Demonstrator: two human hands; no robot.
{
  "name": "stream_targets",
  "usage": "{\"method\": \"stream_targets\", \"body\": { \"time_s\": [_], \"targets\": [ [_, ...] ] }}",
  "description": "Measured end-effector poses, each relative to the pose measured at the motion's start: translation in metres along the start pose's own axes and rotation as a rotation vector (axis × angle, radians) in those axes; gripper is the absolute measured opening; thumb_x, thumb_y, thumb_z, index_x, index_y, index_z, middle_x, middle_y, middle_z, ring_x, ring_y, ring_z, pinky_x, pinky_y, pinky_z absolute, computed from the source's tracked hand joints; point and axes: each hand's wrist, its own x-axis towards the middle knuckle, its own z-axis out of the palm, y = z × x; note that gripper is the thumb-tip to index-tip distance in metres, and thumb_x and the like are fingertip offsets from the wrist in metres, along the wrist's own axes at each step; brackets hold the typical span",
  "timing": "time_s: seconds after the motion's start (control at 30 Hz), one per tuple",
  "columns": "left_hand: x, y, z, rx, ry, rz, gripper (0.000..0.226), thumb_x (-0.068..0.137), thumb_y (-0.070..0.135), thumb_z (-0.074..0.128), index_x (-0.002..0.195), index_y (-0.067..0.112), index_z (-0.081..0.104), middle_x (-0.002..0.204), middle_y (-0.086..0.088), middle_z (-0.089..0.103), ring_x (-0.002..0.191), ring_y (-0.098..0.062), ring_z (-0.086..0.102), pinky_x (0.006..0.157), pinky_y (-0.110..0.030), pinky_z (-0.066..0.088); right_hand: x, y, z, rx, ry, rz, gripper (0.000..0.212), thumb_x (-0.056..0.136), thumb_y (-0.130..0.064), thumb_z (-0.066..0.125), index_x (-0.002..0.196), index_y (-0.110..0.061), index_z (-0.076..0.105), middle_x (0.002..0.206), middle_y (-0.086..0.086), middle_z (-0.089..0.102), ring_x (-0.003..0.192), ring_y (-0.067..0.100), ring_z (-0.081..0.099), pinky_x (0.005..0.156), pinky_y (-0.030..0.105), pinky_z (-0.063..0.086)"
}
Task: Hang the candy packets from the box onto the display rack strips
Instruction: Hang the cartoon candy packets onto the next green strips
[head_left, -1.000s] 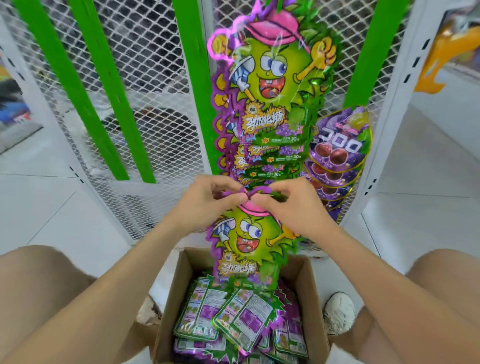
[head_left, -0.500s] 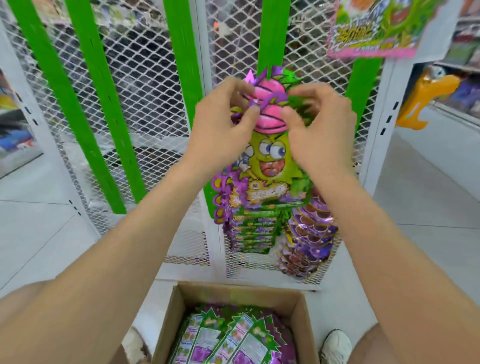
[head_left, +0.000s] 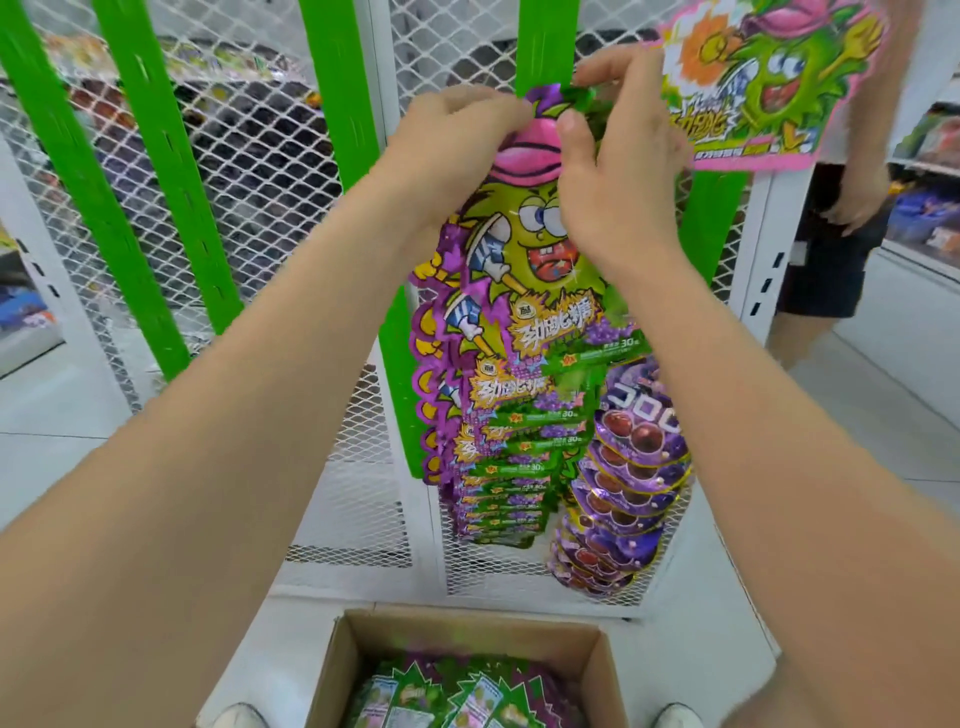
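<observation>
A green and purple candy packet (head_left: 524, 270) with a cartoon face and pink cap is held up against a green display strip (head_left: 545, 47). My left hand (head_left: 457, 140) pinches its top left edge. My right hand (head_left: 618, 156) pinches its top right, fingers reaching the strip. Below it several matching packets (head_left: 511, 457) hang overlapped on the same strip. A cardboard box (head_left: 467, 629) with more packets (head_left: 462, 696) lies on the floor beneath.
Purple grape packets (head_left: 623, 499) hang to the right. More green strips (head_left: 156, 156) cross the white mesh rack (head_left: 270, 156). A large cartoon sign (head_left: 769, 83) hangs top right. Another person (head_left: 841, 208) stands at the right. My shoes (head_left: 239, 719) flank the box.
Both hands lifted the packet from just above the box up to the top of the hanging stack on the strip. The view tilted upward and a person came into view at right.
</observation>
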Motion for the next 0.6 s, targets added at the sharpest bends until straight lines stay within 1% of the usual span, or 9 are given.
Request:
{"method": "stream_targets", "body": {
  "time_s": [0.1,0.17,0.2,0.27,0.3,0.37,0.5,0.57,0.6],
  "targets": [
    [0.012,0.0,-0.001,-0.05,-0.064,-0.066,0.029,0.067,0.052,0.081,0.085,0.028,0.084,0.107,-0.004,0.081,0.113,-0.032,0.073,0.105,-0.054,0.054,0.009,0.002,0.0,-0.022,0.006,-0.016,0.029,0.098,-0.017,0.053,0.127,-0.017,0.051,0.111,-0.007,0.063,0.109,0.013,0.056,0.107,0.039,0.03],
    [0.014,0.004,-0.001,-0.068,-0.081,-0.142,0.035,0.065,0.053,0.084,0.086,0.025,0.084,0.107,-0.006,0.081,0.112,-0.032,0.073,0.105,-0.054,0.054,0.014,0.003,-0.002,-0.025,0.007,-0.014,0.027,0.099,-0.018,0.052,0.126,-0.016,0.052,0.111,-0.009,0.062,0.107,0.011,0.056,0.101,0.034,0.028],
    [0.016,0.005,-0.002,-0.075,-0.097,-0.17,0.039,0.067,0.052,0.084,0.091,0.021,0.083,0.107,-0.006,0.081,0.112,-0.031,0.073,0.104,-0.055,0.055,0.016,0.002,-0.004,-0.019,0.014,-0.006,0.026,0.1,-0.019,0.051,0.125,-0.016,0.053,0.109,-0.013,0.06,0.105,0.007,0.055,0.101,0.033,0.028],
    [0.015,0.008,-0.003,-0.061,-0.154,-0.18,0.035,0.08,0.049,0.078,0.098,0.019,0.079,0.1,-0.003,0.079,0.104,-0.027,0.073,0.102,-0.055,0.058,0.019,0.001,-0.006,0.006,0.038,0.012,0.024,0.1,-0.019,0.051,0.124,-0.014,0.053,0.102,-0.02,0.055,0.096,-0.005,0.048,0.106,0.037,0.031],
    [0.016,0.009,-0.004,-0.046,-0.166,-0.177,0.031,0.085,0.049,0.074,0.099,0.021,0.077,0.097,-0.002,0.079,0.102,-0.026,0.072,0.102,-0.055,0.058,0.02,0.0,-0.007,0.012,0.05,0.017,0.024,0.1,-0.019,0.052,0.123,-0.014,0.052,0.098,-0.02,0.053,0.093,-0.008,0.046,0.108,0.039,0.032],
    [0.015,0.01,-0.003,-0.033,-0.169,-0.174,0.029,0.088,0.048,0.071,0.101,0.022,0.075,0.098,-0.002,0.08,0.102,-0.027,0.073,0.102,-0.054,0.058,0.022,-0.002,-0.007,0.004,0.078,0.022,0.024,0.098,-0.018,0.053,0.122,-0.013,0.052,0.094,-0.017,0.051,0.089,-0.003,0.047,0.109,0.041,0.032],
    [0.012,0.006,0.0,-0.013,-0.183,-0.108,0.029,0.086,0.046,0.068,0.097,0.021,0.078,0.105,-0.008,0.08,0.112,-0.037,0.073,0.107,-0.057,0.054,0.015,-0.002,-0.006,-0.008,0.105,-0.012,0.026,0.093,-0.018,0.056,0.118,-0.014,0.053,0.097,-0.007,0.059,0.091,0.012,0.056,0.097,0.035,0.033],
    [0.009,-0.002,0.001,0.047,-0.161,-0.01,0.022,0.095,0.041,0.065,0.091,0.024,0.078,0.103,-0.006,0.081,0.105,-0.031,0.076,0.104,-0.048,0.056,0.008,0.005,-0.004,-0.002,0.065,-0.016,0.026,0.092,-0.019,0.059,0.117,-0.014,0.052,0.101,-0.005,0.062,0.092,0.012,0.059,0.099,0.037,0.037],
    [0.005,-0.006,0.002,0.113,-0.117,0.064,0.021,0.099,0.038,0.064,0.091,0.024,0.077,0.099,-0.004,0.08,0.096,-0.024,0.075,0.097,-0.04,0.057,0.004,0.01,-0.004,0.01,0.04,-0.018,0.027,0.093,-0.019,0.06,0.117,-0.014,0.052,0.102,-0.005,0.063,0.092,0.013,0.061,0.099,0.042,0.042]
  ]
}}
